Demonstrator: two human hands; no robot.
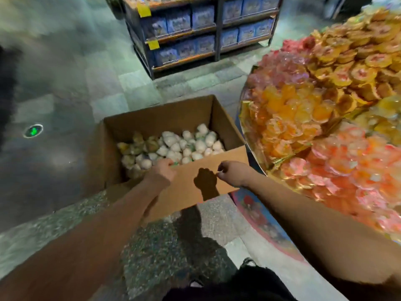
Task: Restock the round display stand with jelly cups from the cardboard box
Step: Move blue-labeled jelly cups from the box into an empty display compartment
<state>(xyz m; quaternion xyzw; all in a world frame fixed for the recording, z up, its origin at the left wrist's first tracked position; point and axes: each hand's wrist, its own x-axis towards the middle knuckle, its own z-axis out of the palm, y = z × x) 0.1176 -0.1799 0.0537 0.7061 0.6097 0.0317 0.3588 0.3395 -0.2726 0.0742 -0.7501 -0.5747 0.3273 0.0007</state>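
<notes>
Beside the round display stand, cardboard box; both hands' grips unclear.

I am reaching my left hand into the cardboard box, fingers curling around a jelly cup among the pale ones. My right hand is hovering loosely curled above the near flap, beside the round display stand.
</notes>
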